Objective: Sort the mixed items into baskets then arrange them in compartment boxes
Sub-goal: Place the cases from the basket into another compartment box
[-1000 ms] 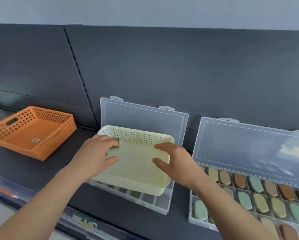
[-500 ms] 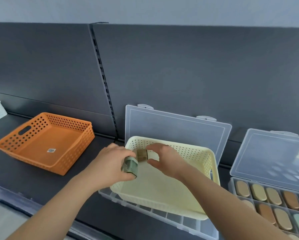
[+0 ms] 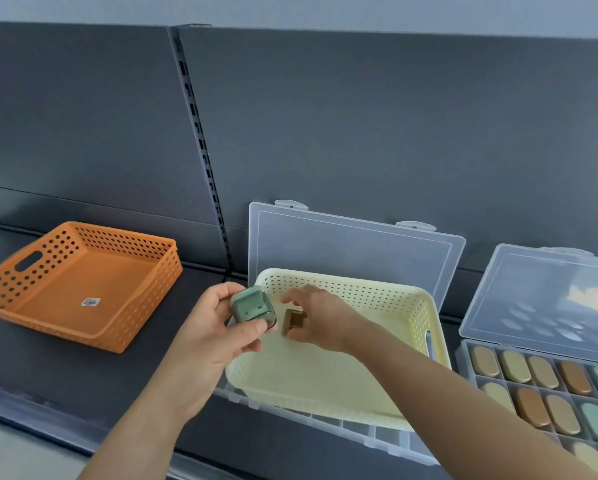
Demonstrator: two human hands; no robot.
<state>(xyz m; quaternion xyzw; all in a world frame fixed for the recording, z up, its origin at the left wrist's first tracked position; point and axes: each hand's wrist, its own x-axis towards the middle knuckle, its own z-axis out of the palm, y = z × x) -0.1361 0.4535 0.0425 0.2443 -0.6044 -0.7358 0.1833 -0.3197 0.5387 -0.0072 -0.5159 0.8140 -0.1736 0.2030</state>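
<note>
Left hand (image 3: 216, 341) gripped a green cube-shaped piece (image 3: 252, 310) with fingers and thumb curled round it, held just above the near-left corner of the cream basket (image 3: 377, 292). Right hand (image 3: 325, 317) pinched a smaller brown block (image 3: 293, 322) between thumb and fingertips, over the inside of the basket. The two pieces were just beside each other; couldn't tell if they touched.

Cream basket sat on top of an open clear compartment box (image 3: 359, 432) and covered most of it, so only the front row of compartments showed below the basket's near edge. That box's lid (image 3: 353, 247) stood upright behind the basket, against the dark back panel (image 3: 359, 133).

Orange basket (image 3: 82, 282) lay well to the left on the dark shelf (image 3: 48, 372), with a small label on its floor. On the right was a second compartment box (image 3: 465, 356), lid up — visible compartments each held an oval piece (image 3: 515, 367) in tan, brown or green.
</note>
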